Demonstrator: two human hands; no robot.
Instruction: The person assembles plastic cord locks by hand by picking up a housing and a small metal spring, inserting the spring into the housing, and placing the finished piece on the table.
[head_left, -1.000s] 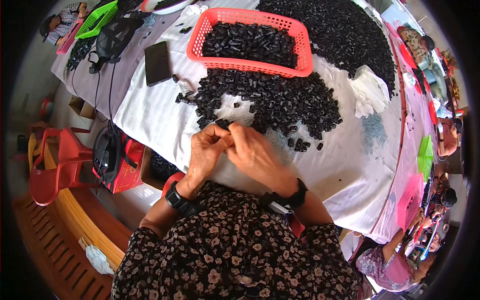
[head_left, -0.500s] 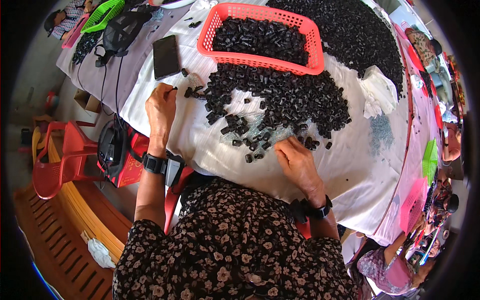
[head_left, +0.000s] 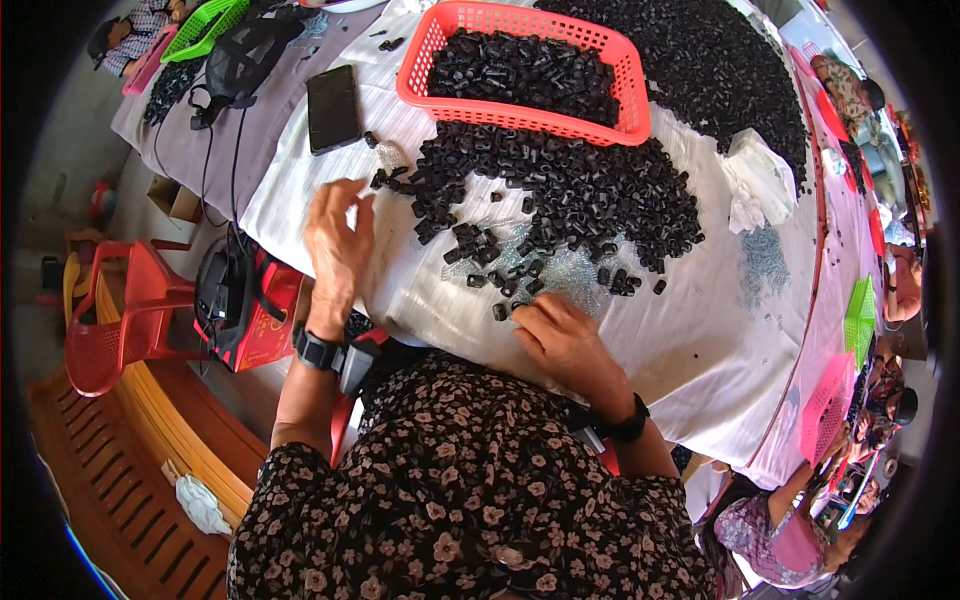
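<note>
My left hand [head_left: 340, 235] hovers over the white cloth left of the heap, its fingers spread and nothing visible between them. Thumb and fingertips of my right hand [head_left: 568, 340] are pinched at the near edge of the heap, on a small black plastic piece [head_left: 517, 307] that is mostly covered. Beyond both hands spreads a heap of short, hollow black plastic pieces [head_left: 600, 190]. Among its near pieces lie many tiny shiny grey bits [head_left: 575, 272], too small to make out. A smaller pile of shiny bits [head_left: 390, 155] lies by the heap's left end.
A red perforated basket [head_left: 640, 90] full of black pieces stands behind the heap. A dark phone [head_left: 333, 110] lies at the left, crumpled white paper [head_left: 757, 178] at the right. Farther back spreads a larger black mass [head_left: 730, 70]. Other people sit around the tables.
My left hand has come slightly nearer and its fingers have opened; the small dark piece at its fingertips no longer shows. My right hand has shifted left and toward me.
</note>
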